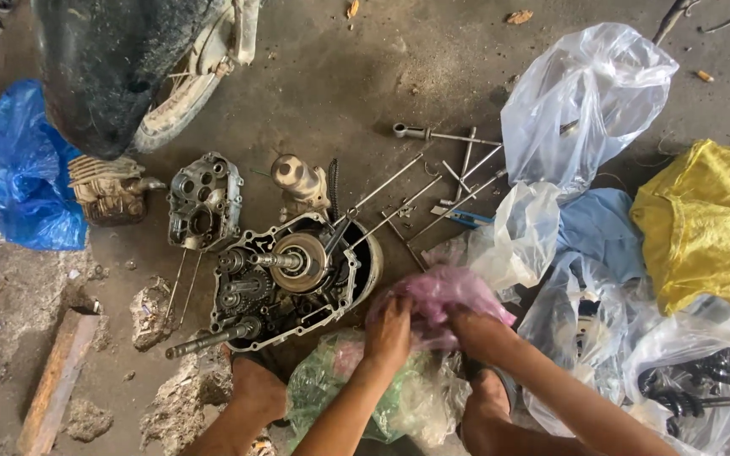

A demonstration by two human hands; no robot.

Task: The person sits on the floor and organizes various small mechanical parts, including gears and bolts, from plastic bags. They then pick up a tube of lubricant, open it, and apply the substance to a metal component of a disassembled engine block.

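Note:
Both my hands grip a crumpled pink plastic bag (448, 295) just right of an opened engine crankcase (293, 279) with gears and shafts showing. My left hand (389, 331) pinches the bag's left side and my right hand (476, 331) holds its right underside. Below the hands lies a greenish clear plastic bag (340, 388). What is inside the pink bag is hidden.
On the concrete floor lie a cylinder head (204, 201), a finned cylinder (107, 190), long studs and a wrench (445, 169), several clear bags (580, 97), some holding metal parts (694, 388), a blue bag (19, 169), yellow cloth (707, 224) and a motorcycle wheel (179, 101).

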